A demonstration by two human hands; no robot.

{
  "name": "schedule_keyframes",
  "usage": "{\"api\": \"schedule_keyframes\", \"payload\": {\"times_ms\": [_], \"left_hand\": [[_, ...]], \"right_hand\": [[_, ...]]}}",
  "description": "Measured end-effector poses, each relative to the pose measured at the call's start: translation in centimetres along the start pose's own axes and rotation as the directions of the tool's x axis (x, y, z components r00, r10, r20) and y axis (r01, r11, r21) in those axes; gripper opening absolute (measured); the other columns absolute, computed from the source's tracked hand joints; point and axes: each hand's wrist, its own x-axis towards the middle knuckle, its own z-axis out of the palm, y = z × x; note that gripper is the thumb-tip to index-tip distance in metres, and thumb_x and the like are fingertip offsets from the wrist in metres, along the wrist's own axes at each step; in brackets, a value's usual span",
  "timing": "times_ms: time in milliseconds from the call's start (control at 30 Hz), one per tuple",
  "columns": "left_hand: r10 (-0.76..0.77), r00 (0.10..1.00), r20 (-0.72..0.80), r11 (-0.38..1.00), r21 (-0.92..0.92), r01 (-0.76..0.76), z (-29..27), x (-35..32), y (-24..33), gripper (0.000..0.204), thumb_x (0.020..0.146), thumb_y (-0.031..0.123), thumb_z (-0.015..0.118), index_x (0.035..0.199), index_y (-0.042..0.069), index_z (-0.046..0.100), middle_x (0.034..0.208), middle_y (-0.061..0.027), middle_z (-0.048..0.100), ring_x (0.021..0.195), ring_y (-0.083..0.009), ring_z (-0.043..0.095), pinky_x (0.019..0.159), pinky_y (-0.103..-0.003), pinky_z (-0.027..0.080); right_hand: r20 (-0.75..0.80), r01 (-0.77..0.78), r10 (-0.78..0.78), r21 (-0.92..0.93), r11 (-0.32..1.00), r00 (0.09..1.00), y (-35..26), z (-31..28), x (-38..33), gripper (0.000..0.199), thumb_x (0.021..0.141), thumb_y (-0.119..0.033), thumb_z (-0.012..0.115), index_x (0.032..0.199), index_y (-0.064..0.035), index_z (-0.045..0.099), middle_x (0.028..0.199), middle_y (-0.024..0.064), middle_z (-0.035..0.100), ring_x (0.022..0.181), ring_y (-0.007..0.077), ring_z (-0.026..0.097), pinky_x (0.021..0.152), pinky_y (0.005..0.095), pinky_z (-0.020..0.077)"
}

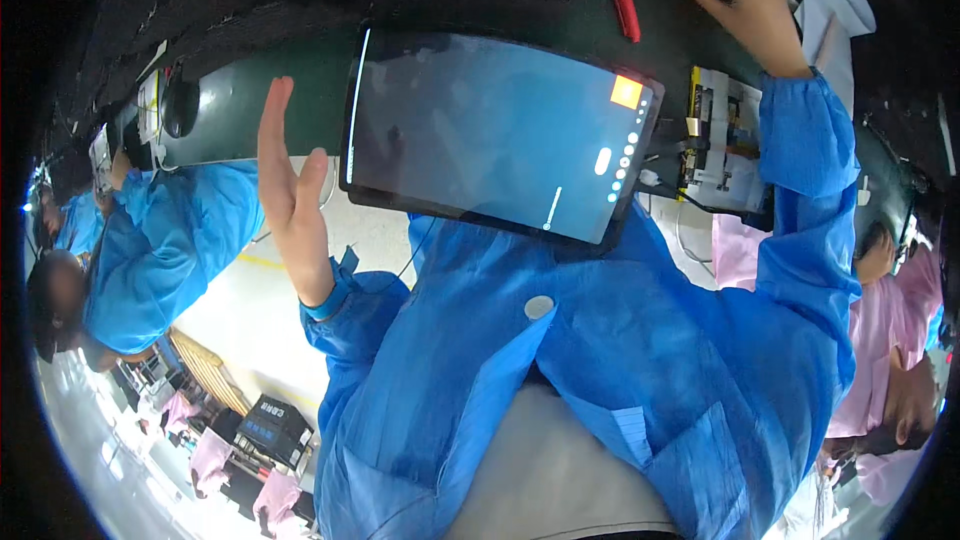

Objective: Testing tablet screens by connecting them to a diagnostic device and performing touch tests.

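A tablet (480, 140) with a lit, blue-grey screen lies at the table's near edge, in front of my body. Just off its left side, my left hand (292, 200) is raised with fingers stretched out, holding nothing. A blue band with a thin cord circles that wrist. My right hand (750, 15) reaches to the far right, fingers apart, beside a light grey cloth-like piece (825, 0). Left of that hand lies a tool with a red handle (625, 5). Nearer to me, an opened device with exposed inner parts (720, 135) sits right of the tablet.
Cables (655, 178) run between the tablet's right side and the opened device. A co-worker in blue (180, 250) sits at the left, and a person in pink (880, 370) is close on the right. A black crate (275, 430) stands behind, lower left.
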Motion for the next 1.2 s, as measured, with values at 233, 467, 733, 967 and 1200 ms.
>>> {"api": "schedule_keyframes", "payload": {"times_ms": [233, 467, 733, 967, 1200], "left_hand": [[0.159, 0.987, -0.020, 0.987, 0.023, -0.159, 0.6, 1.7, 2.0, 0.058, 0.083, 0.019, 0.054, 0.135, -0.002, 0.040, 0.139, -0.0183, 0.042, 0.134, -0.0297, 0.032, 0.111, -0.040, 0.018], [0.180, 0.980, -0.088, 0.982, 0.071, -0.174, 0.6, 2.7, 3.8, 0.054, 0.080, 0.007, 0.050, 0.133, -0.001, 0.044, 0.136, -0.0168, 0.046, 0.132, -0.0280, 0.036, 0.110, -0.039, 0.022], [0.376, 0.837, 0.397, 0.858, 0.193, -0.477, 9.8, 1.7, 9.2, 0.066, 0.069, 0.020, 0.067, 0.130, 0.004, 0.047, 0.132, -0.0138, 0.050, 0.126, -0.0291, 0.044, 0.109, -0.046, 0.024], [0.205, 0.761, 0.616, 0.799, 0.343, -0.493, 15.0, 1.3, 11.2, 0.081, 0.067, 0.030, 0.070, 0.132, -0.006, 0.038, 0.134, -0.0245, 0.041, 0.128, -0.0331, 0.038, 0.112, -0.044, 0.021], [0.246, 0.778, 0.578, 0.755, 0.389, -0.528, 16.6, 0.7, 10.5, 0.081, 0.054, 0.024, 0.074, 0.124, -0.004, 0.044, 0.125, -0.0213, 0.049, 0.123, -0.0332, 0.044, 0.111, -0.049, 0.023]], "right_hand": [[0.031, 0.004, -0.003, -0.023, 1.000, 1.000, -0.6, -0.5, -0.7, 0.060, 0.080, -0.017, 0.066, 0.132, -0.0058, 0.041, 0.122, 0.0204, 0.050, 0.108, 0.0354, 0.053, 0.095, 0.0381, 0.0423], [0.107, -0.015, 0.011, 0.029, 0.999, 0.994, -0.2, -0.3, -0.6, 0.060, 0.083, -0.018, 0.063, 0.135, -0.0063, 0.038, 0.126, 0.0203, 0.048, 0.111, 0.0367, 0.051, 0.095, 0.0393, 0.0413], [-0.128, 0.223, -0.222, -0.006, 0.975, 0.967, -5.4, -5.4, -9.9, 0.019, 0.076, -0.018, 0.069, 0.087, -0.0040, 0.062, 0.087, 0.0105, 0.061, 0.067, 0.0275, 0.061, 0.060, 0.0369, 0.0507], [0.008, 0.128, -0.128, 0.009, 0.992, 0.992, -9.5, 1.8, -15.9, 0.016, 0.069, -0.008, 0.059, 0.083, -0.0007, 0.058, 0.102, 0.0104, 0.058, 0.082, 0.0190, 0.061, 0.063, 0.0272, 0.0530], [0.078, 0.323, -0.323, 0.002, 0.946, 0.943, -6.5, 1.8, -15.5, 0.020, 0.069, -0.013, 0.058, 0.085, -0.0016, 0.055, 0.096, 0.0094, 0.058, 0.078, 0.0160, 0.061, 0.059, 0.0237, 0.0532]]}}
